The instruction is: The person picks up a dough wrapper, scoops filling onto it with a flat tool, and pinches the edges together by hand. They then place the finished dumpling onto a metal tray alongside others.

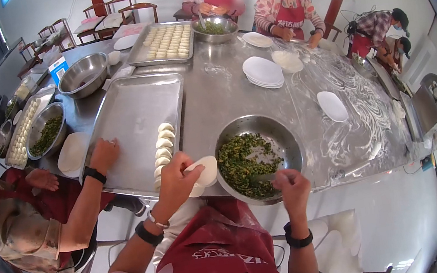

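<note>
My left hand (175, 179) pinches a round, pale dumpling wrapper (205, 171) by its edge, just left of a steel bowl (290, 137). Green chopped filling (239, 159) lies in that bowl, heaped toward its left side. My right hand (292, 183) is closed on the handle of a metal spoon (263, 177) at the bowl's near rim; the spoon's tip is hidden in the filling. Below the held wrapper, another wrapper (197, 190) shows in part. A row of folded dumplings (163, 150) runs along the right side of a large metal tray (132, 107).
At the left, a co-worker's hand (105, 153) rests on the tray. A full dumpling tray (134, 56), another filling bowl (59, 112) and stacked white plates (263, 71) stand on the steel table (207, 101). Flour covers its right part, with a rolling pin (356, 168) near the edge.
</note>
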`<act>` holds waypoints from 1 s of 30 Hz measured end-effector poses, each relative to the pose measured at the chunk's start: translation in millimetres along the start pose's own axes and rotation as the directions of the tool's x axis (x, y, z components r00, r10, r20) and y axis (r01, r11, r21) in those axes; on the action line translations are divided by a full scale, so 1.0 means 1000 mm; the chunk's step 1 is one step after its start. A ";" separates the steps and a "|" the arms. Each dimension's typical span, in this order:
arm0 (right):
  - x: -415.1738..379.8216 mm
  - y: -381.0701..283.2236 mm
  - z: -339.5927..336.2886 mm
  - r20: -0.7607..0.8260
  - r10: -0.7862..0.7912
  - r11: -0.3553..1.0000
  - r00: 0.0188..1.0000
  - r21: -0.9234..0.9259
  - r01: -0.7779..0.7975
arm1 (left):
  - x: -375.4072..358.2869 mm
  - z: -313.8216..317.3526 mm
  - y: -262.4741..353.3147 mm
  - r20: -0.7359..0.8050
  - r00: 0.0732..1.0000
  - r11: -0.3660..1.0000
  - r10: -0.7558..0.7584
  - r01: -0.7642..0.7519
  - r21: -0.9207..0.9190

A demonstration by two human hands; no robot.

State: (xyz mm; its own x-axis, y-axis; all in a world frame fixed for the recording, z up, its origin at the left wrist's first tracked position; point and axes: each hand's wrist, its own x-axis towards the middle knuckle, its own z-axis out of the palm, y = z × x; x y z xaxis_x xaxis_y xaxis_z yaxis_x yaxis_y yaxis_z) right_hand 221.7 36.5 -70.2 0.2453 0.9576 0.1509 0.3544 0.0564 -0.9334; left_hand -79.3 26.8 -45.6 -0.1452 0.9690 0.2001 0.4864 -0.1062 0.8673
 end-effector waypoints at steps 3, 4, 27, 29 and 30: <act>0.025 -0.005 -0.010 -0.127 0.086 0.994 0.988 0.084 -0.075 | -0.007 0.017 0.010 0.078 0.951 0.710 -0.298 0.276 -0.648; 0.033 0.003 -0.012 -0.164 0.066 0.996 0.984 0.064 -0.056 | -0.009 0.023 0.007 0.168 0.932 0.603 -0.320 0.337 -0.723; 0.065 0.018 0.069 0.158 0.446 0.723 0.881 0.517 -0.458 | -0.027 0.059 -0.006 0.512 0.805 0.143 -0.299 0.568 -0.810; 0.064 0.023 0.068 0.188 0.450 0.689 0.873 0.549 -0.473 | -0.026 0.056 -0.004 0.493 0.821 0.186 -0.288 0.553 -0.812; 0.063 0.024 0.067 0.203 0.458 0.663 0.865 0.570 -0.485 | -0.026 0.055 -0.004 0.483 0.828 0.206 -0.284 0.545 -0.813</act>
State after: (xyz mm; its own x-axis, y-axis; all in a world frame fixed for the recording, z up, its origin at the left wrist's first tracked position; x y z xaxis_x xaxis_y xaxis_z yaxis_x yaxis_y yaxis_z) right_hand 185.1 117.5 -105.4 0.1918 0.9118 -0.3632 -0.3983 -0.2659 -0.8779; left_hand -29.9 14.2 -79.3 0.1582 0.9404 -0.3010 -0.6790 0.3249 0.6583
